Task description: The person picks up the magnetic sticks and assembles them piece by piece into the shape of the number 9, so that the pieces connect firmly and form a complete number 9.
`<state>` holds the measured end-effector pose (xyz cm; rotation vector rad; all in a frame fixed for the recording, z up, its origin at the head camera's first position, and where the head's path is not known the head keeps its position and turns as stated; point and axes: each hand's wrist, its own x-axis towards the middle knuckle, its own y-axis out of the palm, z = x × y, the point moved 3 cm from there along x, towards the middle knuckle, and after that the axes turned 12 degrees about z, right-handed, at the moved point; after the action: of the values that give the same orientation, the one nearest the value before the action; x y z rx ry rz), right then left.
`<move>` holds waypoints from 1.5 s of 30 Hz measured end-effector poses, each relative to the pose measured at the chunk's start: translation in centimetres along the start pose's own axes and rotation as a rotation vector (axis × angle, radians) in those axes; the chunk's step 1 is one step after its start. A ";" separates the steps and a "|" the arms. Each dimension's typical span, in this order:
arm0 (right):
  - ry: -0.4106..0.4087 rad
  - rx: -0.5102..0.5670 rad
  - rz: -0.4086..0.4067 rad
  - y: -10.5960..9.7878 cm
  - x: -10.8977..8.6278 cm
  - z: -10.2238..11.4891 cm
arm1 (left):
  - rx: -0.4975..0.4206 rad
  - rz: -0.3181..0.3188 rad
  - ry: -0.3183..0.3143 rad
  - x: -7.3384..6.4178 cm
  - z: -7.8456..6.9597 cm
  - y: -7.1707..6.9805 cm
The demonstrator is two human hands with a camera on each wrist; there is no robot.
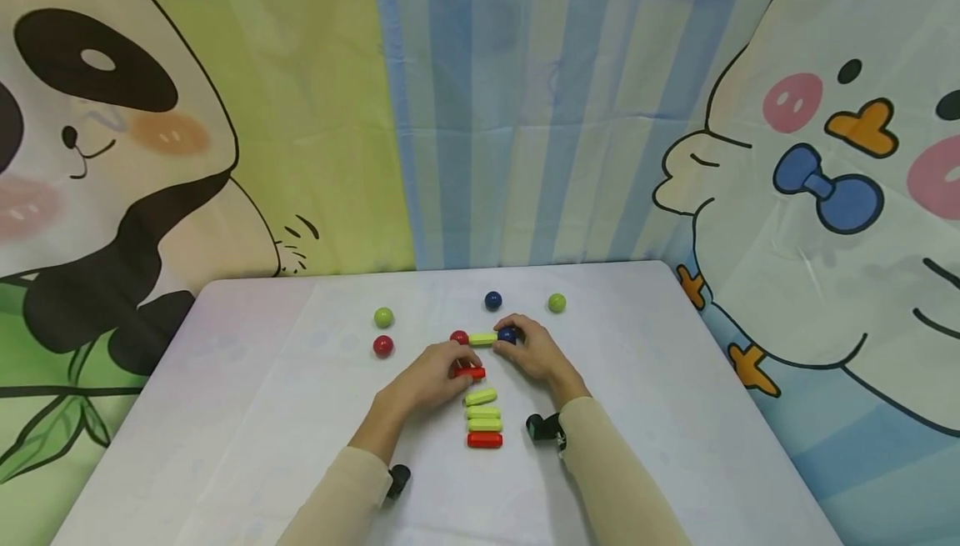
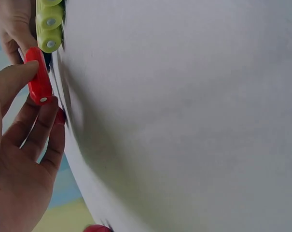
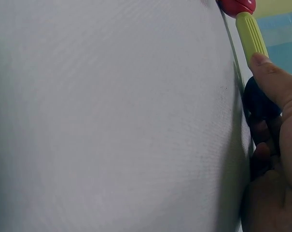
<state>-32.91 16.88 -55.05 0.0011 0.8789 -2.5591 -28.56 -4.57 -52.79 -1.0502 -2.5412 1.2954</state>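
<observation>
Between thumb and fingers, my left hand (image 1: pixel 433 375) pinches a short red rod (image 2: pixel 38 82) with a pale dot on its end. My right hand (image 1: pixel 537 353) holds a dark blue ball (image 3: pixel 260 99), with the thumb lying at the joint between the ball and a ribbed yellow-green rod (image 3: pixel 251 35). A red ball (image 1: pixel 459 336) sits at that rod's other end, so ball, rod and ball form one straight row. In the head view, the left fingers are just in front of this red ball; whether they touch it, I cannot tell.
Nearer me lie several yellow-green rods (image 1: pixel 483 413) and a red rod (image 1: pixel 484 440), stacked in a column. Loose balls stand farther back: a green ball (image 1: pixel 384 318) and a red ball (image 1: pixel 383 347) left, a blue ball (image 1: pixel 492 301) centre, another green ball (image 1: pixel 557 303) right.
</observation>
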 end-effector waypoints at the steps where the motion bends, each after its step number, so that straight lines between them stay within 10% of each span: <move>1: -0.005 0.000 -0.003 0.0 0.0 0.0 | -0.010 -0.015 0.006 -0.1 0.0 -0.2; 32: -0.048 0.005 -0.018 -0.2 0.3 -0.3 | -0.209 -0.332 -0.195 -1.3 1.6 -0.6; 45: -0.006 0.008 -0.011 0.1 0.1 -0.3 | -0.223 -0.357 -0.222 -1.1 1.5 0.2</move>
<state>-33.03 16.97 -55.32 -0.0091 0.8692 -2.5719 -28.21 -6.16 -53.64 -0.4622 -2.9158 1.1035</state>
